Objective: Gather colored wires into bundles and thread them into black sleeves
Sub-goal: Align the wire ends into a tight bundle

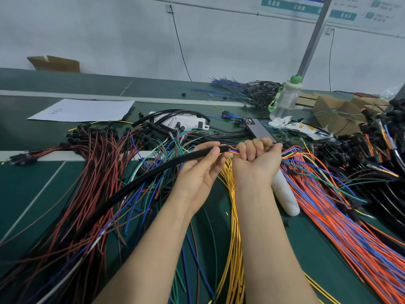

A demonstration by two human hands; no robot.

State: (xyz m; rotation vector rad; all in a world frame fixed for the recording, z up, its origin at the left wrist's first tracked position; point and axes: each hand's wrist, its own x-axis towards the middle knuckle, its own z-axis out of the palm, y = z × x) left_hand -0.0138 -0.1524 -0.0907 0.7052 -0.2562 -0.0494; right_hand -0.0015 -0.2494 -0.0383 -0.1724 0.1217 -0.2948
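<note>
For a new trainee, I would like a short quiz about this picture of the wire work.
1. True or false: the left hand holds the black sleeve near its open end.
2. What does the right hand grip in its fist?
A. a bundle of coloured wires
B. a pair of scissors
C. a roll of tape
3. Fill the gap: the loose wires that lie on the table between the two forearms are ___ in colour.

Key: 1 true; 2 A; 3 yellow.
</note>
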